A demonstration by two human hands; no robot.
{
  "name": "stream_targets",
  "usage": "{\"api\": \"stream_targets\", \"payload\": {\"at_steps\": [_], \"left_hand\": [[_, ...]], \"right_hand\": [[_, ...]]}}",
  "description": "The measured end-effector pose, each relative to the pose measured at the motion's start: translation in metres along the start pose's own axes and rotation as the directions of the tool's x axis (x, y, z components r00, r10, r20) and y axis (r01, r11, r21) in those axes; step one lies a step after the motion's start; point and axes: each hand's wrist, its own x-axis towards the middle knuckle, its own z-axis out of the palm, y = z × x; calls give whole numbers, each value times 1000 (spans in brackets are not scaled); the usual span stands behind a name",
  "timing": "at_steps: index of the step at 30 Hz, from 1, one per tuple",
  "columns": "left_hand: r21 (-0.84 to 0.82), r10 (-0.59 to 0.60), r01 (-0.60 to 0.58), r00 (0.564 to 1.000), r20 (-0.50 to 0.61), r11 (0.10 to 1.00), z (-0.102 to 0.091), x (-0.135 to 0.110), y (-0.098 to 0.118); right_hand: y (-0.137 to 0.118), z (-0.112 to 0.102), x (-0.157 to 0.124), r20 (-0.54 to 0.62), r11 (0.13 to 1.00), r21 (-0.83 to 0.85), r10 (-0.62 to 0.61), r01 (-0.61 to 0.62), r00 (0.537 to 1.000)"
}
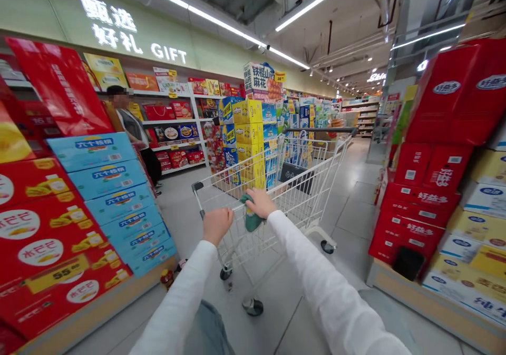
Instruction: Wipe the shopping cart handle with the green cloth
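Note:
A white wire shopping cart (298, 178) stands in front of me, its dark handle bar (320, 131) at the far end. My left hand (219, 225) is closed around the near top rail of the cart. Just to the right, my right hand (259, 203) is closed on a green cloth (252, 219) against that same rail. The cloth hangs down over the wire and has a pale patch. No goods show inside the basket, which holds a dark panel near its far end.
Stacked red boxes (39, 228) and light-blue boxes (118, 197) line the left. Red cartons (419, 207) rise on a low platform at right. Beyond the cart stands a yellow box stack (249, 139). A person (138, 134) stands by the left shelves. Tiled aisle floor (351, 186) runs ahead.

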Motion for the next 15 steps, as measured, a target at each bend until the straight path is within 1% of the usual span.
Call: {"api": "stream_targets", "payload": {"at_steps": [1, 3, 5, 7, 8, 9, 10, 11, 13, 15], "left_hand": [[7, 4, -4, 1000, 13, 1000, -1, 1, -3], [19, 30, -31, 999, 27, 999, -1, 2, -8], [21, 69, -70, 997, 28, 997, 1, 2, -11], [11, 79, -79, 997, 11, 997, 5, 1, -8], [4, 74, -74, 997, -5, 997, 7, 0, -6], [-6, 67, -68, 998, -21, 998, 9, 0, -2], [-17, 59, -59, 998, -36, 998, 12, -1, 2], [-27, 50, -51, 998, -48, 998, 14, -1, 5], [-44, 38, -41, 997, -69, 998, 17, 0, 13], [-56, 36, -41, 995, -90, 998, 18, 1, 17]], "right_hand": [[11, -2, -4, -17, 1000, -1, 6, -6, 1000], [40, -10, -14, -82, 997, -3, 73, -73, 994], [74, -21, -28, -195, 982, 23, 189, -188, 962], [103, -30, -42, -257, 974, 50, 227, -221, 939], [111, -31, -48, -285, 969, 58, 246, -240, 926], [113, -31, -52, -306, 966, 61, 257, -250, 917], [109, -29, -56, -321, 965, 61, 261, -255, 911], [98, -24, -58, -327, 967, 60, 254, -248, 910], [61, -10, -58, -303, 984, 48, 179, -172, 936], [16, 8, -56, -255, 999, 30, 44, -37, 966]]}}
